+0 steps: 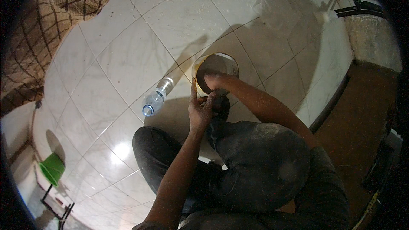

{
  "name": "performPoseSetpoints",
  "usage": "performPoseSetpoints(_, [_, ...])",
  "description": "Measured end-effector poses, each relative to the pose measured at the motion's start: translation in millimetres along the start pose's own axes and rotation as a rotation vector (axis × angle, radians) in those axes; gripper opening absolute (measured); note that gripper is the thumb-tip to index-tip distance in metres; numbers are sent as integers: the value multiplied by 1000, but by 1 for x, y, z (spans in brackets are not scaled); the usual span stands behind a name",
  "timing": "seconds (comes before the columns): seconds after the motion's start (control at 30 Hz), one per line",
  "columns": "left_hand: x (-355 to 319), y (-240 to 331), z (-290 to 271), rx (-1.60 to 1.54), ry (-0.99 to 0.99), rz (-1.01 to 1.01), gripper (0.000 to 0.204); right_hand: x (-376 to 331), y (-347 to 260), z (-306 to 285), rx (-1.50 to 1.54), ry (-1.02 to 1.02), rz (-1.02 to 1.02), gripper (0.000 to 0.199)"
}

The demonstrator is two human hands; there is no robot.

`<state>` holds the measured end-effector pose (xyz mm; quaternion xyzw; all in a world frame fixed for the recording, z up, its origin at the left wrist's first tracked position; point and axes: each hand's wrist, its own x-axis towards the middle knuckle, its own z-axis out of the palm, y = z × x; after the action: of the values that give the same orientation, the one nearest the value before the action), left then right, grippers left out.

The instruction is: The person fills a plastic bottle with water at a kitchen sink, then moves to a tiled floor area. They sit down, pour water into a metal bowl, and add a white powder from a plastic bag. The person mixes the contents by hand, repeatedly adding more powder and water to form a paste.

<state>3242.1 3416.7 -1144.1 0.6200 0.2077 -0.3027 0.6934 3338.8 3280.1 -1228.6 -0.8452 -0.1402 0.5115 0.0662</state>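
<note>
A round, open bucket point(237, 69) with a yellowish rim and a dark inside is on the tiled floor in front of my legs. My left hand point(200, 110) grips its near left side, with the index finger stretched up along the wall and the thumb pointing right. Reaching over the rim from the right, my right hand point(215, 81) is down inside the bucket; its fingers are hidden there. To the left, apart from both hands, a clear plastic bottle point(155, 100) with a blue-rimmed mouth appears to stand upright.
Brown sacking with dark crossing lines point(47, 30) covers the far left. A green tub point(53, 169) is at the lower left. Pale sheeting point(275, 6) lies on the far floor. On the right are a brown panel point(353, 119) and black metal bars point(360, 10). My bent legs point(260, 166) fill the near side.
</note>
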Motion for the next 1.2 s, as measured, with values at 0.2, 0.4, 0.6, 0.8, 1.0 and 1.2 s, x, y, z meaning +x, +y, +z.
performPoseSetpoints(0.2, [-1, 1, -2, -2, 30, -25, 92, 14, 11, 22, 45, 368, 303, 58])
performPoseSetpoints(0.4, [1, -6, -2, -55, 29, 6, 92, 4, 5, 11, -21, 88, -9, 50])
performPoseSetpoints(0.6, [2, -4, 3, -78, -23, 12, 90, 4, 13, 19, -43, 78, -198, 38])
performPoseSetpoints(0.8, [8, -13, 4, -41, -9, 7, 92, 9, 58, 52, -393, 1008, -351, 29])
performPoseSetpoints(1.0, [2, -8, -5, -62, 25, -22, 89, 8, 22, 45, -20, 432, -63, 28])
performPoseSetpoints(1.2, [6, -20, 25, -105, -90, -6, 87, 28, 62, 38, 26, -132, 85, 34])
